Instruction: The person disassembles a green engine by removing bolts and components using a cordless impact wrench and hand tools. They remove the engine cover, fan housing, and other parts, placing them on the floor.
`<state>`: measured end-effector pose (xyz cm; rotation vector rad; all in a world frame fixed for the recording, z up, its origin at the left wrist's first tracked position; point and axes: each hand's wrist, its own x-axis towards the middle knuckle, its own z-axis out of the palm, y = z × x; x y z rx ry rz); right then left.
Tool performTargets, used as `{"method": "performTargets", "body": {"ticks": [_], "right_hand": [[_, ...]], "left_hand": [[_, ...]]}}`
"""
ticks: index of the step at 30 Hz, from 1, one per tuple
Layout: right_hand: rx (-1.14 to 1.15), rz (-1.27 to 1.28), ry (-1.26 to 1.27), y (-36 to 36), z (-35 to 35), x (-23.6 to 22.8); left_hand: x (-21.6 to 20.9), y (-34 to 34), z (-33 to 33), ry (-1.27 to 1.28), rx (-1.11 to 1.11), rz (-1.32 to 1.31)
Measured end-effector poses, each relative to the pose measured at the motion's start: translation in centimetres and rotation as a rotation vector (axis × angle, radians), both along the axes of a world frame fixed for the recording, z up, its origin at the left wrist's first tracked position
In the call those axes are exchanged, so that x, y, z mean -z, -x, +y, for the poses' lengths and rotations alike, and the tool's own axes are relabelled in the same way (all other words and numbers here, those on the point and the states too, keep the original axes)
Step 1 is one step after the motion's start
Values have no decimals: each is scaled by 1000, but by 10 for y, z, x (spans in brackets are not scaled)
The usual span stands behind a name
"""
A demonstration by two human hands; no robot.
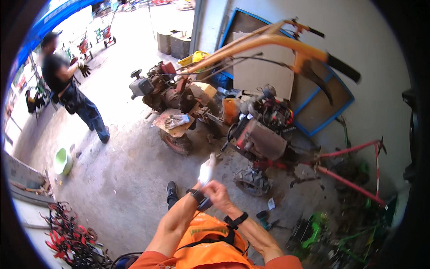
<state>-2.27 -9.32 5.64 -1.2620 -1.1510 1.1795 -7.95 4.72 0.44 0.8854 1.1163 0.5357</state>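
Observation:
A white work glove (206, 174) covers my left hand (208, 168), which reaches forward over the concrete floor with its fingers stretched out, slightly blurred. My bare right hand (216, 194) is closed at the left wrist, its fingers pinched at the glove's cuff. A dark band (196, 195) circles my left wrist, and another black strap (236, 219) is round my right forearm. Ahead, a dirty walking tractor (172, 96) with long orange handlebars carries another light glove (177, 120) on its flat plate. Neither hand touches the machine.
To the right stands a second walking tractor (264, 139) with red handles and a knobbly tyre (252, 181). Green machine parts (316, 231) lie at lower right, red and black metal parts (71, 237) at lower left. A person (67, 80) stands beyond a pale green basin (63, 161).

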Motion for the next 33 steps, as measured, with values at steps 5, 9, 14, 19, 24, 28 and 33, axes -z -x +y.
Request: {"method": "performTargets", "body": {"ticks": [5,9,14,19,24,28,33], "right_hand": [[-324,10,158,55,83,10],[-524,-11,268,75,154,56],[-8,-380,241,27,344,201],[445,-778,184,0,534,349],[417,-757,449,20,583,386],[314,-803,127,44,478,313],[251,-557,189,54,257,146]], "left_hand": [[19,81,48,-511,181,277],[50,176,72,-309,-28,341],[93,313,44,38,-222,289],[112,400,6,334,-359,276],[131,413,48,362,-401,281],[119,352,124,236,-244,237],[72,180,165,-29,-46,1]]}}
